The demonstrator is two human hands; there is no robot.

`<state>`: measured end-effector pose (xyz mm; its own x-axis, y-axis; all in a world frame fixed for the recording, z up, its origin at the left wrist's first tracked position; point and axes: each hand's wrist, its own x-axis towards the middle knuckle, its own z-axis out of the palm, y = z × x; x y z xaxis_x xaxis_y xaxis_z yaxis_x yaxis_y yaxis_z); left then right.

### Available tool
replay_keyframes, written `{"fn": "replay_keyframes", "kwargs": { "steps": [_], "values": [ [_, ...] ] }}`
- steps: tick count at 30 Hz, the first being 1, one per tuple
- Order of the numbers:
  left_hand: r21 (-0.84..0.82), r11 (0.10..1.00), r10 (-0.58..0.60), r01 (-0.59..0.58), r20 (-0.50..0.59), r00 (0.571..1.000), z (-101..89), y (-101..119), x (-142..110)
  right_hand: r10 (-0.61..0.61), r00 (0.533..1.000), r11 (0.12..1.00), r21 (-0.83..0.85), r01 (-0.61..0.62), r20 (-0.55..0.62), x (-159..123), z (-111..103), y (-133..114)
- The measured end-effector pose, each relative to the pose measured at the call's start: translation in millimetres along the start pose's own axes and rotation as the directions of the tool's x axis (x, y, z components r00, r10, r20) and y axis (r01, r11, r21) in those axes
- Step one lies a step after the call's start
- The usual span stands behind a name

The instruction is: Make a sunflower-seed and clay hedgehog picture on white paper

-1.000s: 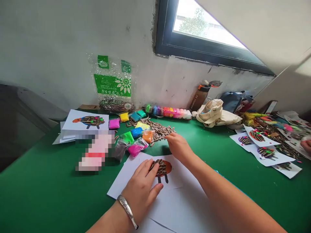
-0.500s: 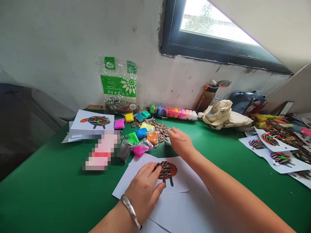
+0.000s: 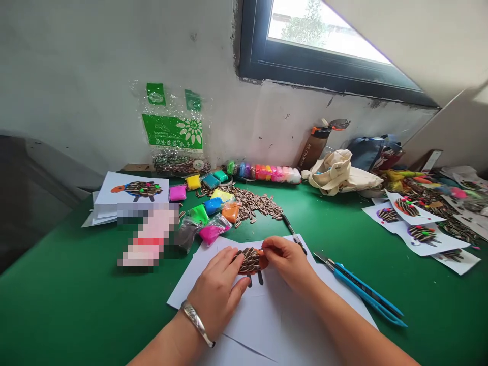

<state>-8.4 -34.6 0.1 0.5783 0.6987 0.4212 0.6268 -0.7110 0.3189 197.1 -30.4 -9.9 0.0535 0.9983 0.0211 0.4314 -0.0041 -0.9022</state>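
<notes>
On a white sheet [image 3: 278, 290] lies a hedgehog-like picture with an orange clay body [image 3: 263, 262], two dark legs and rows of sunflower seeds [image 3: 249, 260] pressed into it. My left hand [image 3: 219, 282], wearing a silver bracelet, rests flat with fingers stretched over the picture's left side. At the upper right edge of the clay, my right hand [image 3: 287, 262] pinches a sunflower seed, mostly hidden by the fingertips. Beyond the hands spreads a heap of loose sunflower seeds [image 3: 259, 203].
Bagged coloured clay [image 3: 198, 214] lies left of the seeds. A pen [image 3: 292, 231] and a blue craft knife [image 3: 362, 290], blade showing, lie to the right. Finished seed pictures [image 3: 143, 189] lie on both sides. A bottle [image 3: 314, 147] and cloth bag [image 3: 339, 173] stand by the wall.
My right hand has come back from the seed heap to the clay picture, uncovering the pen and knife. My left hand stays on the picture. The view has shifted slightly right.
</notes>
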Motion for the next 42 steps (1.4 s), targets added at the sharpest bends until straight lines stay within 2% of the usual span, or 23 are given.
{"fn": "replay_keyframes", "kwargs": {
  "steps": [3, 13, 22, 25, 29, 42],
  "values": [
    [0.007, 1.000, 0.024, -0.024, 0.024, 0.999, 1.7, -1, 1, 0.000, 1.000, 1.000, 0.029, 0.000, 0.005, 2, 2, 4],
    [0.007, 1.000, 0.017, -0.019, 0.192, 0.981, 10.9, 4, 10, -0.120, 0.993, 0.981, -0.152, 0.119, 0.002, 6, -1, 3],
    [0.033, 0.999, -0.013, 0.004, 0.274, 0.962, 7.6, 9, 17, -0.184, 0.983, 0.976, -0.117, 0.181, -0.020, 5, 0, 1],
    [0.038, 0.999, -0.015, 0.004, 0.298, 0.955, 8.9, 8, 17, -0.192, 0.981, 0.970, -0.151, 0.189, -0.002, 4, 0, -2],
    [0.024, 1.000, -0.013, 0.006, 0.297, 0.955, 9.7, 8, 17, -0.223, 0.975, 0.947, -0.235, 0.220, 0.013, 3, 0, -3],
    [-0.028, 0.998, -0.048, 0.056, 0.249, 0.967, 14.3, 9, 18, -0.238, 0.969, 0.919, -0.307, 0.248, 0.071, 6, 5, -6]
  ]
}}
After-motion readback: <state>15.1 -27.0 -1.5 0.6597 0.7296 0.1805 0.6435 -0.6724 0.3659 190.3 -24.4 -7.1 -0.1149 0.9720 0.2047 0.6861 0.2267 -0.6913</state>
